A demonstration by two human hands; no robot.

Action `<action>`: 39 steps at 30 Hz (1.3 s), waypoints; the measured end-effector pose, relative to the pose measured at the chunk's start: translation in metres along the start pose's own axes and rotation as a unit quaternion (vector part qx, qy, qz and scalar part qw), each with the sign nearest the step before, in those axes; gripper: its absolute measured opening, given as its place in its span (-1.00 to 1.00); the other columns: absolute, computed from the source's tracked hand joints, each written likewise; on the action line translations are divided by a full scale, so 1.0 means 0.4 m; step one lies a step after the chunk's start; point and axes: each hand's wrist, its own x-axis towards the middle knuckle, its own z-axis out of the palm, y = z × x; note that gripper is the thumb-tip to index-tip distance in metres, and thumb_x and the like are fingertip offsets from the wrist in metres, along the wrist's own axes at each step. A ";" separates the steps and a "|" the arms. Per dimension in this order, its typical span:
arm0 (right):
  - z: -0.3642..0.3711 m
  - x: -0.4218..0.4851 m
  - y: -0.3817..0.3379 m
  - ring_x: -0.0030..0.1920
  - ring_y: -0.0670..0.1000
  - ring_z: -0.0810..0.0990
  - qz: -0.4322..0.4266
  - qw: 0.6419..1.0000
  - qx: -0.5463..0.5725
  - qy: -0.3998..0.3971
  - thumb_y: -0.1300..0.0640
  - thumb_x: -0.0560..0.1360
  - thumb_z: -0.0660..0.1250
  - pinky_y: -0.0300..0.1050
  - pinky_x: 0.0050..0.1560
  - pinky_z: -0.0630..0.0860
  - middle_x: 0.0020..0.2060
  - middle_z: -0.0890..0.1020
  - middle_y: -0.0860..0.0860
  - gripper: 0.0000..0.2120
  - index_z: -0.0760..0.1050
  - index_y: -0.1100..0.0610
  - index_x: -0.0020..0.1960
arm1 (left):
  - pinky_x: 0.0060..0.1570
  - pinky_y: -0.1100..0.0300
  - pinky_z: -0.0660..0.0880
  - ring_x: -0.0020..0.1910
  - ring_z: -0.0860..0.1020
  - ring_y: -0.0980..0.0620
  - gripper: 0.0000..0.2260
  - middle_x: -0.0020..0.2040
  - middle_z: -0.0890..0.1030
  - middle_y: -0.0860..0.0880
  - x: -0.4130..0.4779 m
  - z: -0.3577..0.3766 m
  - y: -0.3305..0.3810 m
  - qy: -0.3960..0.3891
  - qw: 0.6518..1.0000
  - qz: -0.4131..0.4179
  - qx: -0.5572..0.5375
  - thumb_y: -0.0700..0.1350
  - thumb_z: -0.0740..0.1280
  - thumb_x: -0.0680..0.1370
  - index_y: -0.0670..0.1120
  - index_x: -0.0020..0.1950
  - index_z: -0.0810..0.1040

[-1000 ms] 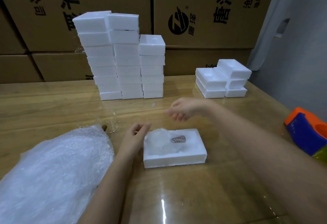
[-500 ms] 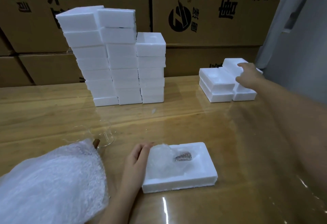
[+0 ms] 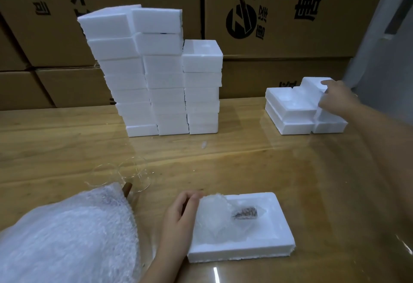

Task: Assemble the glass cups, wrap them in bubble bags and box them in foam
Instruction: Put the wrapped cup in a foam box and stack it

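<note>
A white foam tray (image 3: 257, 250) lies on the table in front of me. In its hollow sits a glass cup wrapped in a bubble bag (image 3: 218, 218), its brown handle (image 3: 245, 213) showing through. My left hand (image 3: 180, 218) rests against the tray's left edge, fingers touching the wrapped cup. At the far right my right hand (image 3: 338, 102) lies on the topmost piece of a low pile of foam halves (image 3: 290, 113), fingers around its edge. Two bare glass cups (image 3: 131, 173) stand left of centre.
Three tall stacks of closed foam boxes (image 3: 156, 70) stand at the back centre. A big heap of bubble bags (image 3: 67, 238) fills the lower left. Cardboard cartons (image 3: 279, 14) wall the table's far side. A small scrap (image 3: 203, 144) lies mid-table.
My right hand has travelled from above the tray out to the foam pile at the far right and settled on its top piece. The left hand stayed at the tray.
</note>
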 end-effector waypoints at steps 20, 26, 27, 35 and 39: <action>-0.165 -0.520 -0.161 -0.29 -0.21 0.57 -0.166 0.894 0.415 -0.033 0.05 0.62 0.16 -0.35 -0.29 0.47 -0.24 0.63 -0.20 -0.79 0.53 0.04 -0.09 | -0.08 0.43 0.44 -0.01 0.60 0.25 -0.69 -0.05 0.69 0.12 -0.022 -0.014 0.006 0.046 0.999 0.011 -0.017 -0.17 0.13 0.62 -0.01 -0.05 0.68; -0.026 -0.647 -0.196 -0.25 -0.22 0.59 -0.119 0.858 0.401 -0.299 -0.11 0.56 0.16 -0.39 -0.25 0.45 -0.28 0.65 -0.16 -0.70 0.57 0.02 -0.15 | -0.20 0.24 0.50 -0.09 0.66 0.04 -0.63 -0.12 0.71 -0.01 -0.024 -0.013 0.015 0.070 0.991 -0.035 -0.112 -0.05 0.08 0.63 -0.04 -0.11 0.67; -0.008 -0.661 -0.202 -0.22 -0.22 0.60 -0.110 0.857 0.390 -0.319 -0.11 0.57 0.16 -0.40 -0.22 0.44 -0.25 0.66 -0.16 -0.69 0.58 0.03 -0.11 | -0.25 0.28 0.49 -0.15 0.65 0.08 -0.62 -0.17 0.71 0.02 -0.026 -0.015 0.022 0.065 0.989 -0.031 -0.129 -0.05 0.07 0.64 -0.02 -0.16 0.66; 0.023 -0.675 -0.221 -0.08 0.11 0.57 -0.070 0.881 0.380 -0.273 -0.14 0.58 0.15 -0.07 0.01 0.39 -0.09 0.58 0.15 -0.46 0.41 0.37 0.16 | -0.16 0.27 0.55 -0.03 0.64 0.06 -0.55 0.00 0.69 0.00 -0.048 -0.027 0.019 -0.056 0.985 0.056 -0.151 -0.01 0.40 0.33 -0.12 0.18 0.51; 0.042 -0.683 -0.235 -0.13 -0.04 0.52 -0.034 0.880 0.399 -0.254 -0.14 0.57 0.17 -0.09 -0.04 0.38 -0.14 0.54 0.02 -0.48 0.44 0.35 0.13 | -0.21 0.29 0.54 -0.05 0.65 0.04 -0.60 0.02 0.68 -0.05 -0.039 -0.029 0.015 -0.043 0.984 0.032 -0.171 -0.04 0.32 0.42 -0.10 0.23 0.52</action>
